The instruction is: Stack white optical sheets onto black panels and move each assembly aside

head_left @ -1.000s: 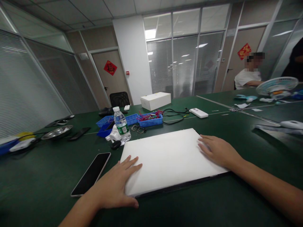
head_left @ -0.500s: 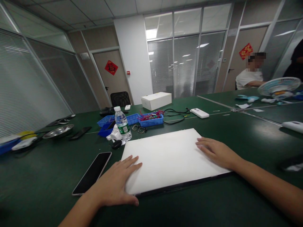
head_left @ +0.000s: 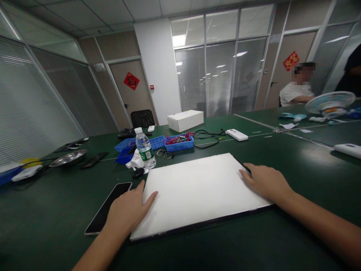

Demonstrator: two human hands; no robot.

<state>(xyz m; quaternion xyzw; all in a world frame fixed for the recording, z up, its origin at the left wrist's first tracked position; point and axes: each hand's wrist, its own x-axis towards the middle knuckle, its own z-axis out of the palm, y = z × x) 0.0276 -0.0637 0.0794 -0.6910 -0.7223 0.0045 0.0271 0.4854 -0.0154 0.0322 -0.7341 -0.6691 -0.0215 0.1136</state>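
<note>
A flat white panel [head_left: 194,192] with a thin dark edge lies on the green table in front of me. My left hand [head_left: 128,207] grips its left side, thumb on the white face and the other fingers down along the edge, partly hidden. On the opposite side, my right hand [head_left: 266,182] has its thumb on top and its fingers over the right edge. A dark-screened smartphone [head_left: 105,209] lies just left of the panel, partly behind my left hand and wrist. Beyond the panel's far left corner stands a water bottle [head_left: 146,150].
Near the bottle are a black mouse-like object [head_left: 138,173], eyeglasses [head_left: 166,154] and a blue tray [head_left: 180,143] of wires. Farther back stands a white box [head_left: 186,120]. A metal bowl [head_left: 69,158] sits left; a person [head_left: 296,92] sits beyond a fan [head_left: 329,103].
Both hands have shifted from resting on the panel's face to its side edges, the left one moving left and the right one outward. The panel itself stays in about the same place.
</note>
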